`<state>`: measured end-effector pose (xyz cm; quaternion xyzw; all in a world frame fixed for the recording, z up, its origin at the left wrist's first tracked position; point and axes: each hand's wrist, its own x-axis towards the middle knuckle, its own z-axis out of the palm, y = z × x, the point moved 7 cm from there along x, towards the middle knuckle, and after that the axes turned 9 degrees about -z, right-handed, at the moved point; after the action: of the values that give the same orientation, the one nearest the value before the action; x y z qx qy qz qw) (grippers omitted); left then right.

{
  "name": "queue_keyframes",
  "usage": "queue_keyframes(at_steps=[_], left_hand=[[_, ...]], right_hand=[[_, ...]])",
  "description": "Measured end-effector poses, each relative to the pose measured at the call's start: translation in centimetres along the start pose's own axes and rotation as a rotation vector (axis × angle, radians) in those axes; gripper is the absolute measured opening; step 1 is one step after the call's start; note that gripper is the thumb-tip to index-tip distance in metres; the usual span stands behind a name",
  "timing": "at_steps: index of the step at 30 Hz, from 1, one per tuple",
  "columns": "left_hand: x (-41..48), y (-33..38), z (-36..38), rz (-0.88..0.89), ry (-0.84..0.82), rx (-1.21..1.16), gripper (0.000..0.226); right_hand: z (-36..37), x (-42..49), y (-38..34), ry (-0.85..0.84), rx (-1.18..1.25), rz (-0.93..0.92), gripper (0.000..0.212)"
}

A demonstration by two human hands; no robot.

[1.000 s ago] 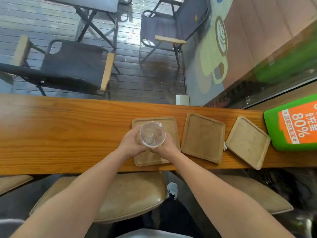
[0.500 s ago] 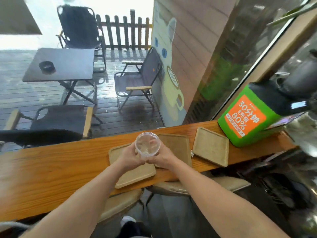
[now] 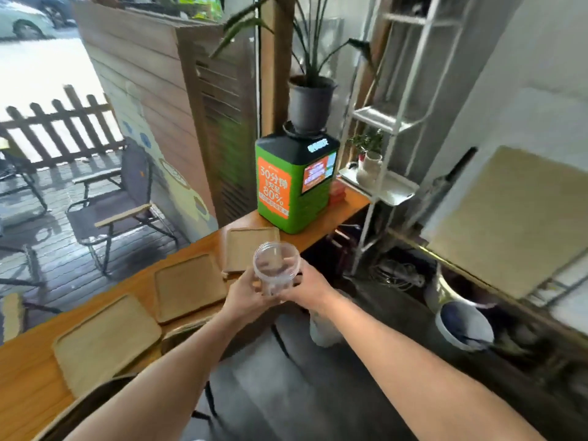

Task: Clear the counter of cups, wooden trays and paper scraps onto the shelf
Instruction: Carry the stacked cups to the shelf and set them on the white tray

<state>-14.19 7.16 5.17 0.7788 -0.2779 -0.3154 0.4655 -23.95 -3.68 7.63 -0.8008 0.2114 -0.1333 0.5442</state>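
A clear plastic cup [image 3: 276, 271] is clasped by the left hand [image 3: 246, 296] and right hand [image 3: 310, 289]; seemingly empty, light, crushable, best held low.

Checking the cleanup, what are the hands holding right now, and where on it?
A clear plastic cup, held upright by both hands: left hand and right hand wrap its lower body.

Single head-worn wide-angle view: looks forward and down along both forearms, close over the bench [image 3: 28, 374] edge; faces the green kiosk [image 3: 294, 186] and white shelf [image 3: 380, 122] beyond. No second view.
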Motion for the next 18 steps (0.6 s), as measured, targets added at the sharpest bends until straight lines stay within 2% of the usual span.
queue_keyframes(at_steps=[7, 12, 15, 18], left_hand=[[-1.1, 7.1, 19.1, 0.101, -0.332, 0.183, 0.079], [-2.6, 10.7, 30.4, 0.209, -0.551, 0.322, 0.075], [-3.9, 11.7, 35.6, 0.25, -0.635, 0.37, 0.075], [-4.1, 12.1, 39.5, 0.237, -0.729, 0.373, 0.075]], right_hand=[[-15.1, -13.3, 7.0, 0.345, -0.026, 0.189, 0.064], [-21.8, -21.8, 10.9, 0.604, -0.044, 0.352, 0.076], [-24.4, -25.6, 12.8, 0.702, -0.022, 0.415, 0.082], [-26.6, -27.8, 14.6, 0.726, -0.009, 0.483, 0.089]])
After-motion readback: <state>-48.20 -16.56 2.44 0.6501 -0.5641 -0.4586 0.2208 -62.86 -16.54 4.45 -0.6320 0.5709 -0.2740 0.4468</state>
